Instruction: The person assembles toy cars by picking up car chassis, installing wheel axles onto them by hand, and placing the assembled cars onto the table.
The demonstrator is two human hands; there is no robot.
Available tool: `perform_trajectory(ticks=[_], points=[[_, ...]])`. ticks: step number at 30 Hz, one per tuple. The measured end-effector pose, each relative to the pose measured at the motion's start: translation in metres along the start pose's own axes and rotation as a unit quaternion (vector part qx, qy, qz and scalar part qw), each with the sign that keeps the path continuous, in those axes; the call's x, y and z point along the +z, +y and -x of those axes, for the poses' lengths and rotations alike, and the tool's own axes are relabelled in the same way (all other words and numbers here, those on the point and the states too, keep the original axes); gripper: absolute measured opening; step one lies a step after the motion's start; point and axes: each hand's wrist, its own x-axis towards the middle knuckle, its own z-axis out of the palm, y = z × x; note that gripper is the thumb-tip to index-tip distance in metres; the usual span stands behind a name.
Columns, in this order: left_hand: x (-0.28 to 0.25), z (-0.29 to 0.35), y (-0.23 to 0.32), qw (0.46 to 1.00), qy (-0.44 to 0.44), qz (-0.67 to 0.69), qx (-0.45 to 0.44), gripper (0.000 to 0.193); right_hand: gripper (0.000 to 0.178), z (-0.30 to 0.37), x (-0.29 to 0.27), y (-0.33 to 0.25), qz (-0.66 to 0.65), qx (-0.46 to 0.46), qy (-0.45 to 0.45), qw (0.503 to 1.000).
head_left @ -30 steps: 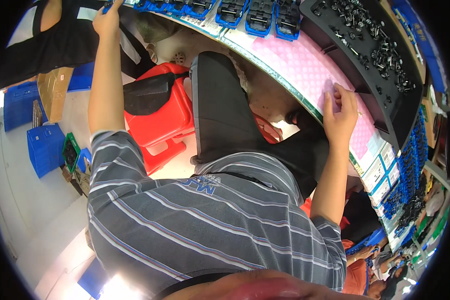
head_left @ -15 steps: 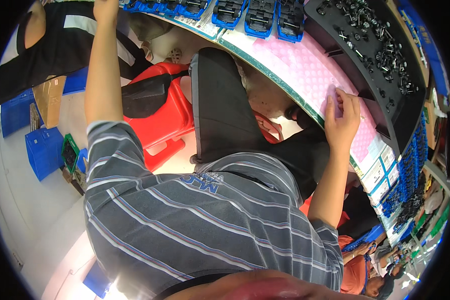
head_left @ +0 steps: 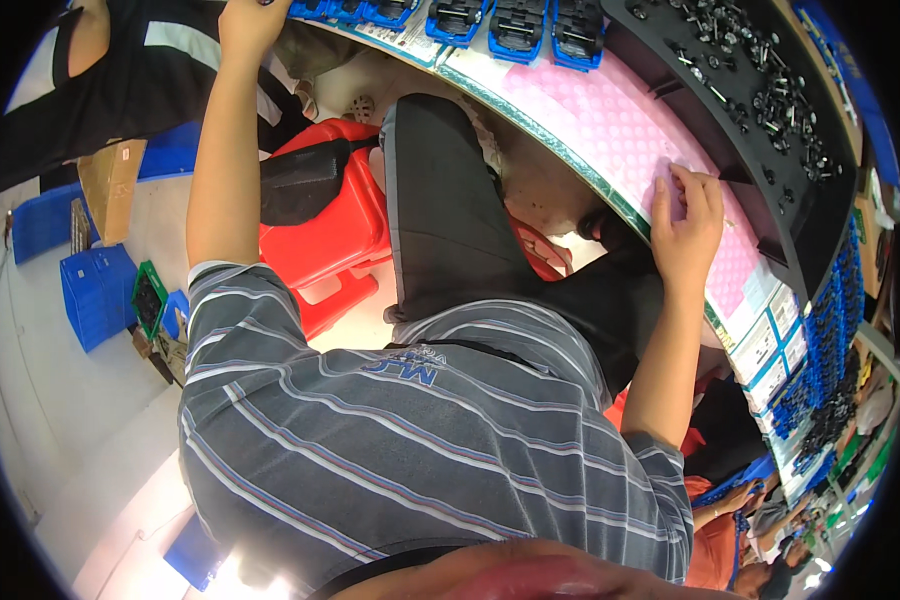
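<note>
On my feed the left hand (head_left: 249, 28) is up at the top edge, the arm stretched out, and the frame cuts it off near the fingertips. A small dark bit shows there, but I cannot tell what it is or whether the fingers pinch it. The right hand (head_left: 692, 220) I see far better: it is over the pink mat (head_left: 625, 125), fingers loosely curled, thumb standing apart from them, and I make out nothing in its grasp. Whether it touches the mat, I cannot tell. Between the two hands, the blue chassis (head_left: 517, 28) lie side by side in a row on the table (head_left: 482, 78), black parts on their upper faces, several cropped by my top edge. Just beyond the right hand I have the black tray (head_left: 815, 225), strewn with small wheels (head_left: 790, 110), many on metal axles. Further down the table, more blue parts (head_left: 825, 330) lie massed together. By the left arm I see a red stool (head_left: 335, 225) with a black pad (head_left: 305, 185) on it.
</note>
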Motion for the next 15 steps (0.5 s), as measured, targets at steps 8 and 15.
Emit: perform_trajectory(ticks=[8, 15], points=[[0.003, -0.009, -0.012, 0.996, 0.071, 0.057, 0.015, 0.034, 0.022, 0.002, -0.002, 0.002, -0.003, -0.008, 0.006, 1.000], [0.001, -0.013, -0.024, 0.998, 0.000, 0.043, 0.056, 0.031, 0.022, 0.001, -0.001, 0.002, 0.001, -0.014, 0.003, 1.000]])
